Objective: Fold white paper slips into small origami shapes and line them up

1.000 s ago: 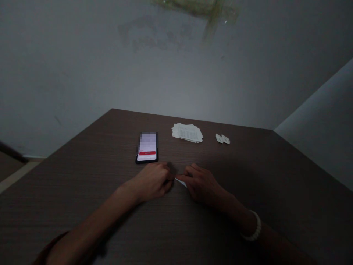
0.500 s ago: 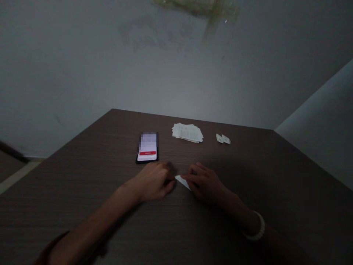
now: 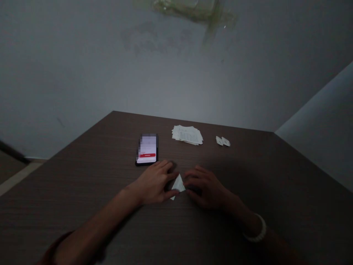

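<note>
A small folded piece of printed paper (image 3: pixel 178 184), roughly triangular, lies on the table between my hands. My left hand (image 3: pixel 156 183) holds it from the left, with the thumb on its lower part and a fingertip by its top corner. From the right, my right hand (image 3: pixel 205 186) reaches the paper's edge with its fingertips. Its fingers are curved, and the thumb is apart from them. Part of the paper is hidden under my left thumb.
A phone (image 3: pixel 147 149) with a lit screen lies beyond my left hand. Further back are a stack of printed paper slips (image 3: pixel 187 135) and two small folded papers (image 3: pixel 223 141). The brown table (image 3: pixel 124 125) meets a grey wall (image 3: pixel 176 81).
The paper has turned, and more of its folded face shows. My left thumb has moved onto it. My right hand has loosened and opened slightly.
</note>
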Available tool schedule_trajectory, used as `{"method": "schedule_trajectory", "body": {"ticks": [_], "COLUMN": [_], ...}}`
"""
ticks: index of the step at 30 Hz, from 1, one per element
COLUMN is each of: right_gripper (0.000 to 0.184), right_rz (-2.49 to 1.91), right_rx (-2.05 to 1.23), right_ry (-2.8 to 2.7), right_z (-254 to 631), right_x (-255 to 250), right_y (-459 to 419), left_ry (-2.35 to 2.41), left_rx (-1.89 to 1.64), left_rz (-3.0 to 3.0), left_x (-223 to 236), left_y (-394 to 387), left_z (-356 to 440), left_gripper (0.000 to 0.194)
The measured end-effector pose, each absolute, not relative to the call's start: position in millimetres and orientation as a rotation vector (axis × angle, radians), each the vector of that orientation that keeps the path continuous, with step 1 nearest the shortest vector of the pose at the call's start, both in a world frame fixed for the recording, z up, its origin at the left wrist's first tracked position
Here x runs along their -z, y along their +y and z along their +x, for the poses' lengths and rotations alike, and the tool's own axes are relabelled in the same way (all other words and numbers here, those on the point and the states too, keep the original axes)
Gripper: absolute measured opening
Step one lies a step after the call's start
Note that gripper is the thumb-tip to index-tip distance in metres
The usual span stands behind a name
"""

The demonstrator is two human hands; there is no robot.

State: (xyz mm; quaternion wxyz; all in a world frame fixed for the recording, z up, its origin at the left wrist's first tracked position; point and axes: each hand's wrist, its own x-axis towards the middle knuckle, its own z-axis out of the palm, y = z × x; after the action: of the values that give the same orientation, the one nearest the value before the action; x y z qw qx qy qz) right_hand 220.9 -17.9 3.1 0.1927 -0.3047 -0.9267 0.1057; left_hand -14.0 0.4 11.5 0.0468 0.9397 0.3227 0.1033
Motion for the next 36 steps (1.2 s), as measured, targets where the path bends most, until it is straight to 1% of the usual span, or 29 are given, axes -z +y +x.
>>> {"method": "schedule_trajectory", "body": {"ticks": [5, 8, 10, 14, 17, 22, 25, 29, 31, 36], "right_gripper": [0.008, 0.008, 0.008, 0.01, 0.01, 0.016, 0.025, 0.03, 0.03, 0.024], "right_rz": [-0.837, -0.855, -0.872, -0.914, -0.918, -0.957, -0.962, -0.982, -0.98, -0.946], "right_rx": [-0.296, -0.224, -0.156, -0.069, -0.076, -0.073, -0.073, -0.093, -0.082, -0.009], "right_ry": [-2.667, -2.733, -2.764, -2.771, -2.763, -2.729, -2.722, -2.694, -2.679, -2.683], "right_z": [220, 219, 219, 221, 223, 225, 227, 228, 227, 228], "right_x": [-6, -7, -8, -7, -5, 0, 1, 2, 2, 5], "right_y": [-19, -19, -18, -18, -18, -15, -14, -14, -13, -10], "left_ry": [0.984, 0.982, 0.98, 0.949, 0.913, 0.912, 0.902, 0.913, 0.92, 0.897], "left_rx": [-0.339, -0.353, -0.367, -0.378, -0.37, -0.377, -0.409, -0.416, -0.404, -0.417], "left_rz": [2.852, 2.845, 2.836, 2.774, 2.71, 2.664, 2.664, 2.656, 2.649, 2.653], "left_x": [-7, -6, -6, -9, -11, -10, -10, -11, -10, -10], "left_y": [2, 3, 4, 5, 5, 5, 5, 4, 5, 5], "left_z": [-16, -17, -16, -16, -16, -18, -18, -17, -17, -18], "left_gripper": [0.048, 0.046, 0.039, 0.018, 0.013, 0.017, 0.016, 0.014, 0.013, 0.013]}}
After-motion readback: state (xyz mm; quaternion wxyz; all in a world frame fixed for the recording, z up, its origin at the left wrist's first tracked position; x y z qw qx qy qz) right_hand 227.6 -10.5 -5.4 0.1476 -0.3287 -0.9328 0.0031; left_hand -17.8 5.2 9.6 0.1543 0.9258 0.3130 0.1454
